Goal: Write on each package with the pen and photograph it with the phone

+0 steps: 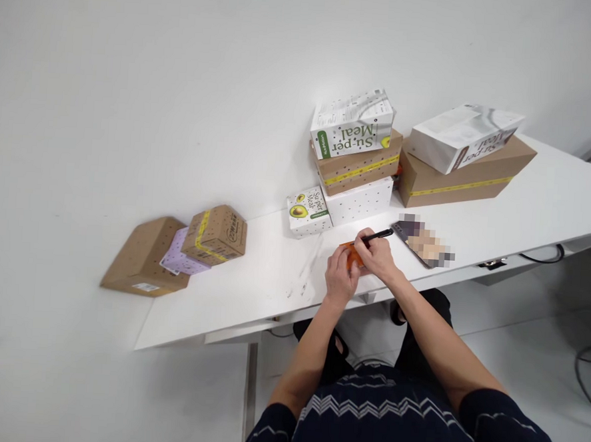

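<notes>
Near the front edge of the white table, a small orange item [354, 256] lies mostly hidden under my hands; its kind I cannot make out. My left hand [341, 276] is curled around its left side, fingers closed on it. My right hand [376, 256] grips a black pen [378, 236], whose back end points up to the right. The pen's tip is hidden by my fingers, close to the orange item. Just right of my right hand lies a phone [417, 240], partly blurred out. A small white Su-per Meal box [308, 212] with an avocado picture sits beyond my left hand.
A stack holds a white dotted box [359, 201], a cardboard box [359, 163] and a Su-per Meal box [351, 124]. To its right, another white box [463, 134] rests on a long cardboard box [453, 180]. At the left are cardboard boxes [148, 252] and a purple box [180, 254].
</notes>
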Action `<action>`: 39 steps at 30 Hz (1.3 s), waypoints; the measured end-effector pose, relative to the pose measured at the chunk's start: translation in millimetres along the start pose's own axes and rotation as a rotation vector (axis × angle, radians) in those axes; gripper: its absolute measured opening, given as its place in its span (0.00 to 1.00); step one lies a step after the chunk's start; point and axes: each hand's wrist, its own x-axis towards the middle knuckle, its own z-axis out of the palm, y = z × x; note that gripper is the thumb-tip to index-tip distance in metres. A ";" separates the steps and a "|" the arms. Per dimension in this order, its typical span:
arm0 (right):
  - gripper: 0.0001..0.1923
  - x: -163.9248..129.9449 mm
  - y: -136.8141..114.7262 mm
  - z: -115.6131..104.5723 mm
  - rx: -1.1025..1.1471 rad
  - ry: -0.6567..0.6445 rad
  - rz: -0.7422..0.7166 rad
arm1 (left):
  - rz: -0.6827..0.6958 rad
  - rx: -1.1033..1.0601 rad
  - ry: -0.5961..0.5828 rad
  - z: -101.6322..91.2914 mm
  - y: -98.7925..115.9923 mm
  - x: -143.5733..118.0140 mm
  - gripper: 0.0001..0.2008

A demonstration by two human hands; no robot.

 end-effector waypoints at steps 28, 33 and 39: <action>0.18 -6.0 60.1 -39.2 -0.759 -0.238 0.417 | 0.056 -0.049 0.063 18.0 -20.0 -15.1 0.20; 0.28 -10.4 78.4 -69.7 -0.898 0.104 0.440 | 0.040 -0.050 0.059 18.9 -19.9 -15.2 0.20; 0.29 -7.3 92.9 -80.6 -0.904 -0.010 0.459 | 0.036 -0.061 0.061 20.3 -19.6 -15.8 0.21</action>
